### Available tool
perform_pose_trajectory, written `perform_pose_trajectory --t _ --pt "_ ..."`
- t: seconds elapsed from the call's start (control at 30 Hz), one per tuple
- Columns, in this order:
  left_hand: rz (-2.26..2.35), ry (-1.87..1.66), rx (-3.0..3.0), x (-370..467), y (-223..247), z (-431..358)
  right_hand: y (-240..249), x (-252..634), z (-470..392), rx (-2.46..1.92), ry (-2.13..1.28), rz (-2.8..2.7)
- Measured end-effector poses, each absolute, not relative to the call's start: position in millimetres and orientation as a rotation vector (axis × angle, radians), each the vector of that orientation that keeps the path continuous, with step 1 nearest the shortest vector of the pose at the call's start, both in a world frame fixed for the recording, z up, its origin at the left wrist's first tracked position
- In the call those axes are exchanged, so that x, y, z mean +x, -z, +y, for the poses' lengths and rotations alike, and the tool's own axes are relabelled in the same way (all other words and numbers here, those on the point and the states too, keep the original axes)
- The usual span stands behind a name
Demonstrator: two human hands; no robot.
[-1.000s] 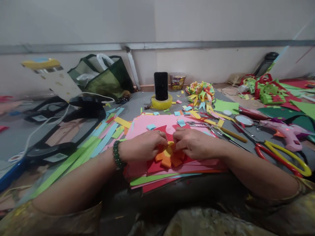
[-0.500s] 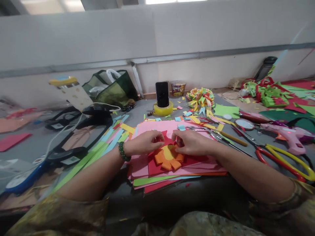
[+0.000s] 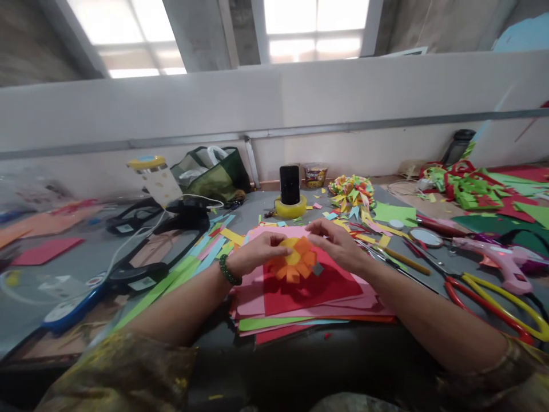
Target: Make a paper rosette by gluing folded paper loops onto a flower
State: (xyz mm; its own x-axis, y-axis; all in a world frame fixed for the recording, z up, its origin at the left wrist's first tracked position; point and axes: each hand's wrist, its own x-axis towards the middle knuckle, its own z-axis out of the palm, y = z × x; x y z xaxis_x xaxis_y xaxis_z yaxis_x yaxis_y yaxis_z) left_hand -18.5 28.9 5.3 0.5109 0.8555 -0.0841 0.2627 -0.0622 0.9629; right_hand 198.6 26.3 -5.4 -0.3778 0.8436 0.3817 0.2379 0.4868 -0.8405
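Note:
An orange paper flower with a yellow round centre is tilted up above a red sheet. My left hand grips it at its upper left, the thumb reaching over the yellow centre. To its right, my right hand hovers with thumb and forefinger apart, close to the upper petals; whether a fingertip touches them is unclear. A small grey-blue piece shows at the flower's right edge. Under the red sheet lies a stack of pink sheets with other colours below.
Scissors with red and yellow handles, a pink glue gun and a brown stick lie at right. Behind stand a phone in a yellow tape roll and a snack cup. Paper strips lie at left.
The flower has been lifted and tilted up off the red sheet, now in my left hand. My right hand has drawn slightly back to the right. The head view has tipped upward.

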Motion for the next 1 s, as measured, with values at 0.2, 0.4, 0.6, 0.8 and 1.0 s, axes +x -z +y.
perform_pose_trajectory --t 0.2,0.4,0.6,0.8,1.0 --pt "0.996 -0.950 1.209 -10.9 -4.4 27.5 7.6 197.8 40.2 -0.994 -1.316 -1.488" --pt "0.914 -1.017 1.119 -0.7 -2.3 21.7 13.7 192.2 39.5 -0.869 -1.448 -1.548" --pt "0.906 -1.071 1.054 2.5 -2.4 22.6 13.3 198.3 46.1 -0.746 -1.275 -1.797" --pt "0.961 -1.272 0.848 -2.6 -5.3 32.9 18.1 198.9 58.1 -0.935 -1.019 -1.866" --pt "0.972 -1.401 0.776 -16.0 -7.6 47.9 17.0 234.6 96.7 -1.026 -0.833 -1.427"
